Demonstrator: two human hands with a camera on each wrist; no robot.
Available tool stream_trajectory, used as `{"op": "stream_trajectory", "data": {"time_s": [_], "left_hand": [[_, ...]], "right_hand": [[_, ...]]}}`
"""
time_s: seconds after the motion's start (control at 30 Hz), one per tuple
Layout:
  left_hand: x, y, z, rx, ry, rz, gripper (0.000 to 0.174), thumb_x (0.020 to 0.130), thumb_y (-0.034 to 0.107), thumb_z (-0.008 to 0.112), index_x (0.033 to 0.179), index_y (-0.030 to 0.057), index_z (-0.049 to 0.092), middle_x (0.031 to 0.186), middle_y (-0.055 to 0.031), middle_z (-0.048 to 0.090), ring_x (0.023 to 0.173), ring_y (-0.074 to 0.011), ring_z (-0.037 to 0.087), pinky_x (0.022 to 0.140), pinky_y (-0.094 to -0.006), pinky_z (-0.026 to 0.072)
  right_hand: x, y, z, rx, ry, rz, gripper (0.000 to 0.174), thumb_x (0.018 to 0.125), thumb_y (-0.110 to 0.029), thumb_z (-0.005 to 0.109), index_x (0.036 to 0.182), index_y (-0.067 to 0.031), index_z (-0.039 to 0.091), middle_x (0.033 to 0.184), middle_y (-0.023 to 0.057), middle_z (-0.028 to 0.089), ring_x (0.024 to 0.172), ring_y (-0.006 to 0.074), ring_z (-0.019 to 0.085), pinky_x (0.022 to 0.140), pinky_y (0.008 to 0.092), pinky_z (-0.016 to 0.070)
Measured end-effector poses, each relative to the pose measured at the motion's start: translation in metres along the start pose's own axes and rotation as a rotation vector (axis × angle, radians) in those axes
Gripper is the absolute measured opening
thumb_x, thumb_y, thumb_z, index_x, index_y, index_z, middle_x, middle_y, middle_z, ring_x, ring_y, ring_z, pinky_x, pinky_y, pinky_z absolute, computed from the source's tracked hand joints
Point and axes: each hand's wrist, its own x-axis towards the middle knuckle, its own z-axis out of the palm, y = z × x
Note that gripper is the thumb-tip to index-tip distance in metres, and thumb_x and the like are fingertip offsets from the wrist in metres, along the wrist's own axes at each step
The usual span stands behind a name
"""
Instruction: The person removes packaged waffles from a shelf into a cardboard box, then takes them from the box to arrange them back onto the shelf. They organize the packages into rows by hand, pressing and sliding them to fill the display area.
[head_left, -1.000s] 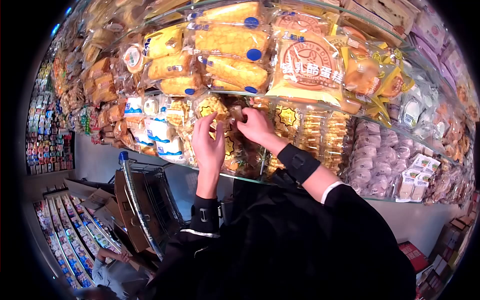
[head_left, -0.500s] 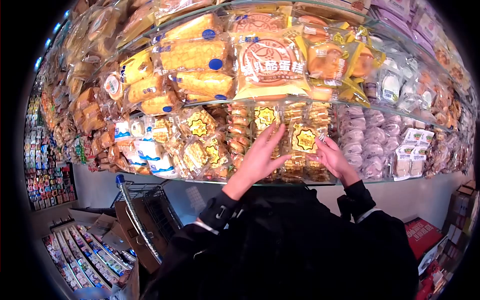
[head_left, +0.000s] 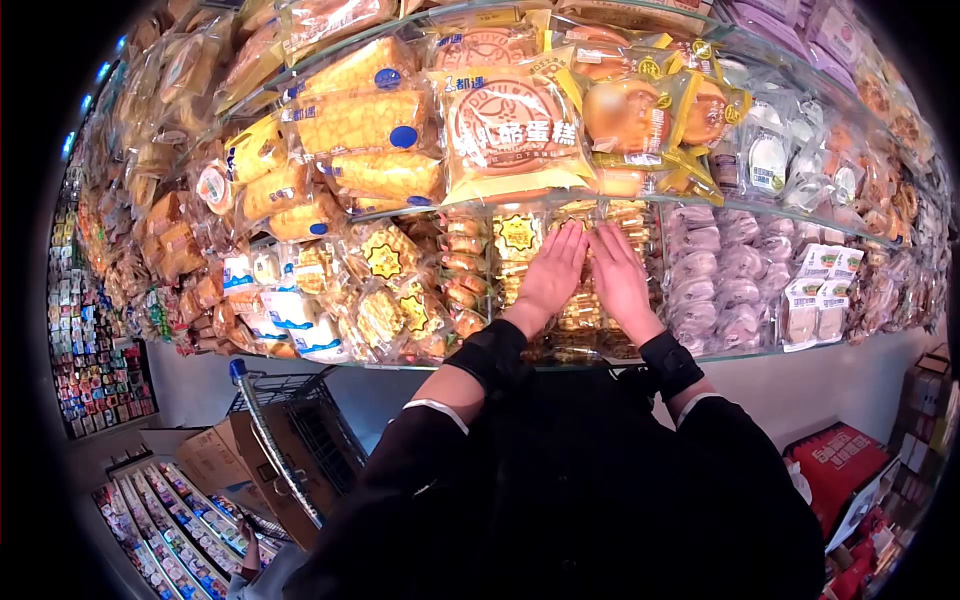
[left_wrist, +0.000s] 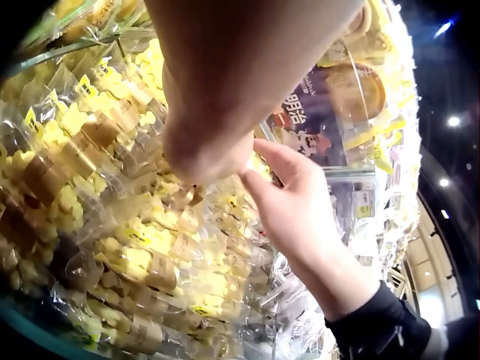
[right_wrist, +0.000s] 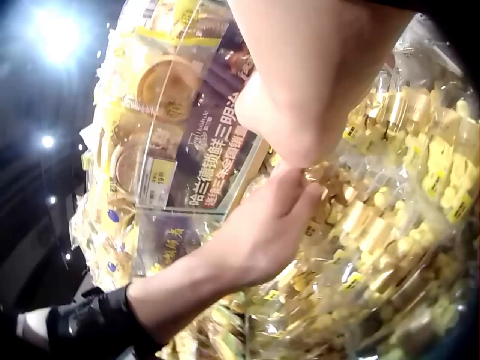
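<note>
My left hand [head_left: 553, 272] and right hand [head_left: 618, 278] lie side by side over the lower shelf, fingers straight and pointing away from me. Both rest on rows of golden waffle-like snacks in clear wrappers [head_left: 582, 316], fingertips close under the upper shelf's edge. A pack with a yellow starburst label [head_left: 517, 232] stands just left of the left hand. In the left wrist view, the right hand [left_wrist: 296, 206] shows beyond the blurred left forearm. The right wrist view has the left hand [right_wrist: 259, 236] beside the right. The palms hide part of the rows.
Above is a glass shelf [head_left: 400, 207] with large bagged cakes [head_left: 515, 130]. Purple-wrapped packs [head_left: 740, 260] stand to the right, loose starburst-label packs [head_left: 385, 260] to the left. Below left stands a shopping cart [head_left: 270, 430] with cardboard; a red box [head_left: 840, 465] lies low at right.
First both hands were at the loose packs on the left. Then the right hand held a starburst-label pack over the rows. Now both hands lie flat on the rows, holding no pack.
</note>
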Motion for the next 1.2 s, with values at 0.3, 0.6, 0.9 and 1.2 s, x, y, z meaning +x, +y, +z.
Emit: {"op": "stream_trajectory", "data": {"time_s": [0.3,0.6,0.9,1.2], "left_hand": [[0.006,-0.018,0.004,-0.068,0.190,0.239,0.044,0.084,0.011,0.050,0.125,-0.0045,0.053,0.141,-0.0153,0.045,0.135,-0.0278,0.038,0.115,-0.0399,0.0264],[-0.006,-0.005,-0.015,0.086,0.086,0.026,0.055,0.090,0.018,0.043,0.140,-0.0042,0.035,0.151,-0.0199,0.026,0.142,-0.0327,0.022,0.117,-0.0435,0.0164],[0.004,-0.010,0.015,0.111,-0.174,-0.073,0.065,0.095,0.036,0.035,0.145,-0.0053,0.023,0.153,-0.0224,0.019,0.144,-0.0324,0.015,0.118,-0.0438,0.0083],[0.007,-0.011,-0.006,0.025,-0.276,-0.086,0.060,0.099,0.032,0.031,0.146,-0.0039,0.022,0.154,-0.0199,0.018,0.144,-0.0306,0.013,0.118,-0.0428,0.0063]], "right_hand": [[-0.031,0.003,0.016,0.007,-0.109,-0.006,0.053,0.080,0.000,0.052,0.132,0.0090,0.044,0.138,0.0220,0.046,0.132,0.0315,0.041,0.108,0.0376,0.0361],[-0.003,0.004,0.029,-0.002,-0.240,0.027,0.068,0.082,-0.009,0.050,0.142,0.0082,0.024,0.151,0.0235,0.023,0.143,0.0322,0.019,0.117,0.0424,0.0144],[0.009,0.002,0.037,-0.023,-0.284,0.000,0.076,0.081,-0.021,0.052,0.142,0.0119,0.022,0.149,0.0283,0.022,0.143,0.0377,0.015,0.117,0.0438,0.0108],[0.009,-0.003,0.025,-0.030,-0.265,-0.027,0.079,0.080,-0.021,0.056,0.143,0.0098,0.020,0.151,0.0261,0.017,0.143,0.0354,0.014,0.117,0.0433,0.0111]]}}
